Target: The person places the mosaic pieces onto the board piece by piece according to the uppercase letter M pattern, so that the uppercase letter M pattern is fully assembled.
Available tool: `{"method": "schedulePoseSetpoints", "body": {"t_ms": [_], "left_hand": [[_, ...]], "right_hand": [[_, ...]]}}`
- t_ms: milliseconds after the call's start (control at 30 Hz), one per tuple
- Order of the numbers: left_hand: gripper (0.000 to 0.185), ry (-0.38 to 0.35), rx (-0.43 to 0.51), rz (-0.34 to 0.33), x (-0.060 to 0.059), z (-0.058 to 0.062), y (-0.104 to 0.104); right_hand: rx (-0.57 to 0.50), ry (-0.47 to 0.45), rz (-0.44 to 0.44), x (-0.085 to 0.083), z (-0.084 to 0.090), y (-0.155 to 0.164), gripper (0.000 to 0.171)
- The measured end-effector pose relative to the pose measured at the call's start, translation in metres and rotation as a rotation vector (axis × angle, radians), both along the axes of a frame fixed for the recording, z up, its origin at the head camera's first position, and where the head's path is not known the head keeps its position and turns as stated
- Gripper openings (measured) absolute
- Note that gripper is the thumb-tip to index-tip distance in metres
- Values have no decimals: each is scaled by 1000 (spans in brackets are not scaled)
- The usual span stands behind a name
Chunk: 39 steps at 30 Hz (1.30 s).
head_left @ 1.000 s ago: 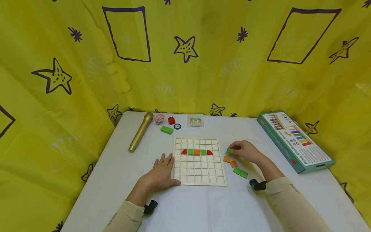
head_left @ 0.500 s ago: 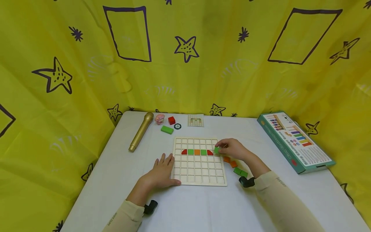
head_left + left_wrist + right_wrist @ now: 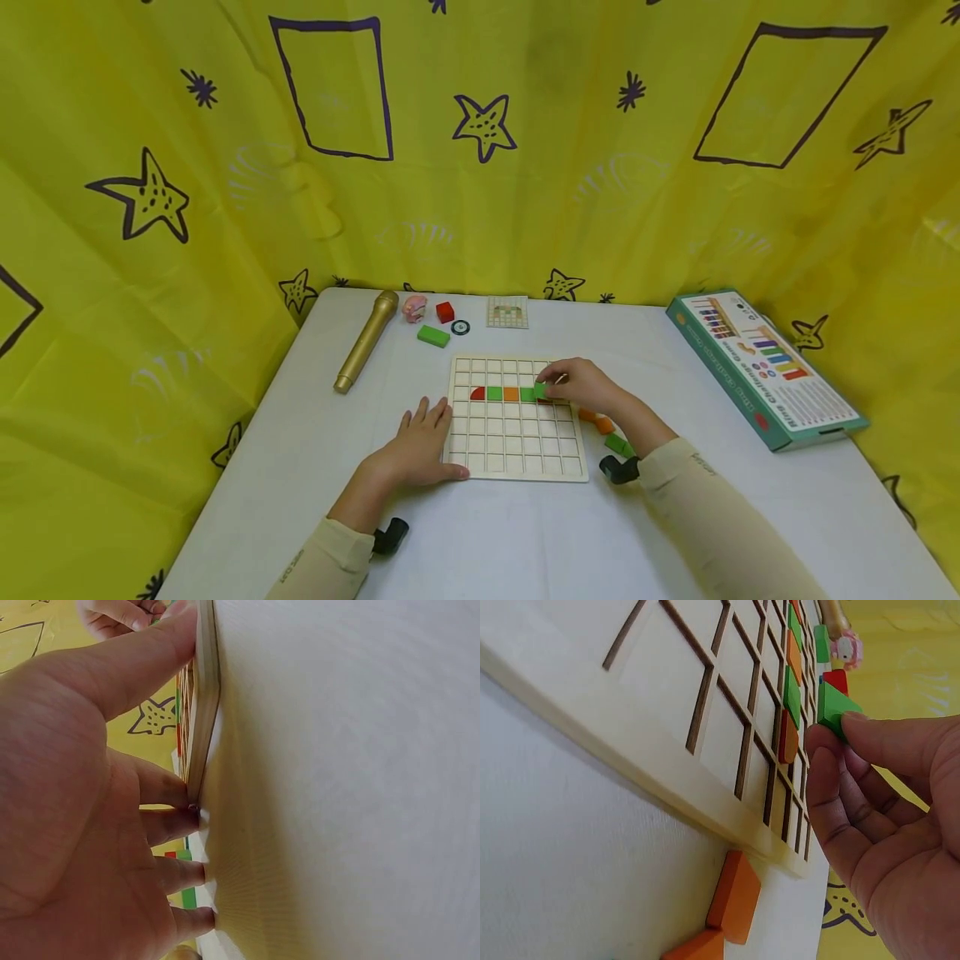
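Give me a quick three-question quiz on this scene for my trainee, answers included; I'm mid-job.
1. Multiple choice: what colour is the tile that the right hand pinches? A red; B orange; C green.
2. True or false: the left hand touches the board.
3. Fill in: in the head view, the box lies to the ____ of the board.

Key: 1 C; 2 true; 3 right.
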<state>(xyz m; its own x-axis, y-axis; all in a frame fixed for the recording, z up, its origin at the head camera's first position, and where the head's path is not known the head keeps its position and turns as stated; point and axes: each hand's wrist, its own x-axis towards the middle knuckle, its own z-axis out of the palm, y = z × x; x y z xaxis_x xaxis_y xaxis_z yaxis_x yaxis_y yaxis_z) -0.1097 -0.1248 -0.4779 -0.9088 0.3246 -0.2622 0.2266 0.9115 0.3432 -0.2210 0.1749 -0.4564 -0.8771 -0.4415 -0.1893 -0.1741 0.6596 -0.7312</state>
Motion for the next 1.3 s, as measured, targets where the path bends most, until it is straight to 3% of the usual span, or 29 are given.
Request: {"method": "schedulePoseSetpoints", "body": {"t_ms": [1033,1300], "left_hand": [[110,-9,-16,-14,0,1,0],[110,1,-13,-30,0,0,-2]], "right_hand": [[-4,34,104,-2,-8,-44,13],[-101,-19,129,1,-10,-55,11]]}}
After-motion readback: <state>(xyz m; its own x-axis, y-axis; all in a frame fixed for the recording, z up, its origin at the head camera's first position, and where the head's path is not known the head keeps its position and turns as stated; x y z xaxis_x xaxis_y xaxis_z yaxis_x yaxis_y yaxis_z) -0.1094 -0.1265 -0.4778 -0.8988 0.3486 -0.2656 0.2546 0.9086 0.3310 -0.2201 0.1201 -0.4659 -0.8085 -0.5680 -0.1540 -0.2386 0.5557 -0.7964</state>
